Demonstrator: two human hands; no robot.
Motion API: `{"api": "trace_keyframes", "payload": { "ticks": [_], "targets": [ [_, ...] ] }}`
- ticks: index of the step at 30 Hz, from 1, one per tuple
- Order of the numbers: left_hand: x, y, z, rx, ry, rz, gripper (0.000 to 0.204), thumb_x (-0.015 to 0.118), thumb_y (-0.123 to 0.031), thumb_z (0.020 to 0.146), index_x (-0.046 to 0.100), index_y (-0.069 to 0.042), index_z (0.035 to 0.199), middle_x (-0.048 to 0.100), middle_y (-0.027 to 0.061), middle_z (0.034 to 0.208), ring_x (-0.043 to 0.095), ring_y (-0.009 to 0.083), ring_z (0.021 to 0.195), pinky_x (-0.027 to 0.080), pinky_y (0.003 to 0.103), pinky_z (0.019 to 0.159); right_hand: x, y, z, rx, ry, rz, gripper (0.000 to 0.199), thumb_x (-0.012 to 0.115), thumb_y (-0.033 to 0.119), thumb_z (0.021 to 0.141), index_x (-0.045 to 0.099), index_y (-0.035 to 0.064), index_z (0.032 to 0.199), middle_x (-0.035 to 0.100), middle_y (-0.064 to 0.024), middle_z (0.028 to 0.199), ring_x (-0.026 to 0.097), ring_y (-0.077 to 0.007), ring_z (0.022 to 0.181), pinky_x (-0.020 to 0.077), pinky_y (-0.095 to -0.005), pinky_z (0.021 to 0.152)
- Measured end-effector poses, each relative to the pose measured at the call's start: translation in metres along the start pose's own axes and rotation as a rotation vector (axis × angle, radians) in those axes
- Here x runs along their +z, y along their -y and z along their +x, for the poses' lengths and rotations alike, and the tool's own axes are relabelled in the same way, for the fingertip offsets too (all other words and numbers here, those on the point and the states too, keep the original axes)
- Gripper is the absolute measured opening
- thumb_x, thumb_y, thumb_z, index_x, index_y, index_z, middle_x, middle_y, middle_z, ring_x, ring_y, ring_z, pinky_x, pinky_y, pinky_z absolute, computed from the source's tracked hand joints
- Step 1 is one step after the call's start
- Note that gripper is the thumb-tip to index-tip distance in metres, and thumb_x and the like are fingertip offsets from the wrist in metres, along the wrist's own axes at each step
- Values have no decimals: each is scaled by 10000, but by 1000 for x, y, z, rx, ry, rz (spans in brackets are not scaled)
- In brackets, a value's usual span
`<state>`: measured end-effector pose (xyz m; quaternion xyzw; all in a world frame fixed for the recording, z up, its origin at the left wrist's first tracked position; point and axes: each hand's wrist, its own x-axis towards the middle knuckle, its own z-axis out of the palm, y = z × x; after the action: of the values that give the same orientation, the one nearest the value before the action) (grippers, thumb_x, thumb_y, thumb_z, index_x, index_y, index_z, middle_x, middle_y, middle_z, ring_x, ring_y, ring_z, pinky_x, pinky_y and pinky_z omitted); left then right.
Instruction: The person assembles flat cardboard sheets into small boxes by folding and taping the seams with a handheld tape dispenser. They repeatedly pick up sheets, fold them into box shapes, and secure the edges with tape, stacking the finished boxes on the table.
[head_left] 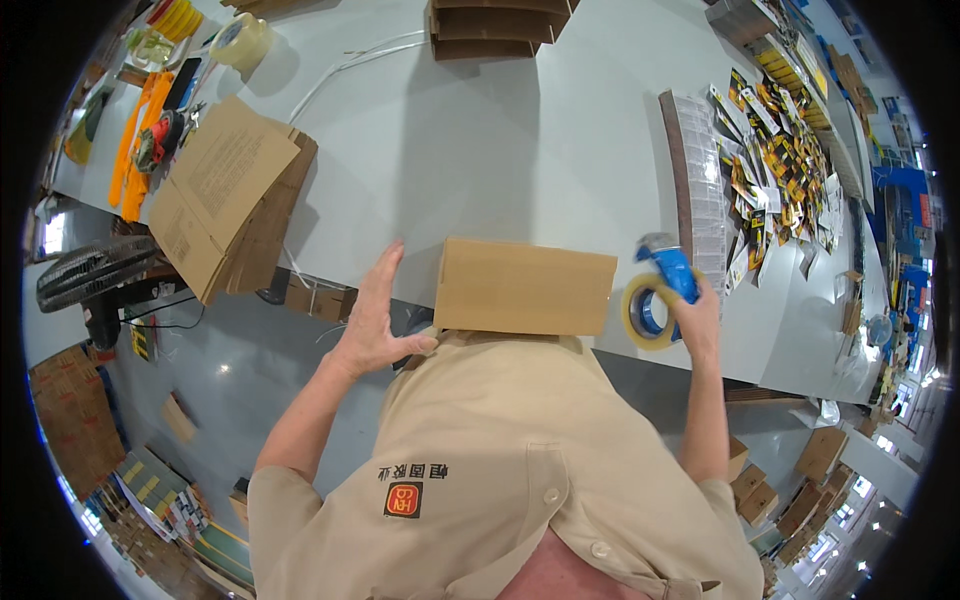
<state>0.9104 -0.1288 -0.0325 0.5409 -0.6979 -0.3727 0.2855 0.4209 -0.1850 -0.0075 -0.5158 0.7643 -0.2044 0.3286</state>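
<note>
we can't see inside the closed cardboard box (524, 288) between our hands; our open left hand (372, 325) touches its side, our right hand (694, 322) grips a blue tape dispenser (660, 295).

one head-worn fisheye looks steeply down, close over the person's chest, at the table (520, 150) edge.

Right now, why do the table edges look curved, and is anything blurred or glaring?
Head view: the fisheye lens bends the grey table edge toward the dark rim; the cardboard box is sharp; the right hand with its blue tape dispenser is slightly soft; lamps glare at the lower right.
</note>
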Motion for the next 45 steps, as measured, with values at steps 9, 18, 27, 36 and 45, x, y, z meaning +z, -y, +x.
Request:
{"api": "trace_keyframes", "payload": {
  "ticks": [9, 18, 27, 36, 45],
  "targets": [
    [17, -36, 78, -265, 156, 74, 540, 565, -432, 994, 546, -2, 1321, 633, 265, 1229, 594, 434, 1148, 504, 469, 938, 110, -4, 8, 172, -91, 1146, 232, 638, 222, 949, 636, 50, 1104, 607, -5, 855, 578, -99, 741, 486, -261, 651],
    [-117, -13, 115, -233, -304, 624, 786, 707, -523, 855, 523, 49, 1361, 650, 273, 1164, 608, 404, 1142, 467, 474, 990, 77, -58, 61, 96, -445, 711, 235, 541, 79, 935, 594, 58, 1163, 577, 1, 956, 527, -104, 824, 436, -286, 697],
    [-225, 76, -9, -763, -122, 995, 872, 829, -412, 724, 453, 28, 1376, 502, 242, 1340, 468, 382, 1295, 420, 474, 1057, 139, 25, -34, 32, -256, 550, 391, 707, 138, 916, 589, -43, 1242, 646, -82, 1106, 580, -170, 995, 464, -321, 908],
    [-286, 94, -28, -689, 134, 408, 740, 838, -382, 750, 533, -51, 1337, 506, 190, 1347, 481, 385, 1278, 441, 441, 1033, 181, 84, -45, -193, -39, 376, 602, 813, 135, 807, 535, -40, 1311, 615, -100, 1154, 592, -184, 1035, 469, -326, 942],
    [-252, 108, -67, -364, -125, 786, 604, 803, -314, 816, 543, -18, 1274, 560, 203, 1206, 545, 367, 1175, 475, 392, 977, 182, 81, -33, -348, 112, 434, 626, 824, 136, 777, 536, -35, 1306, 613, -115, 1165, 596, -196, 1034, 478, -336, 938]
  ]
}}
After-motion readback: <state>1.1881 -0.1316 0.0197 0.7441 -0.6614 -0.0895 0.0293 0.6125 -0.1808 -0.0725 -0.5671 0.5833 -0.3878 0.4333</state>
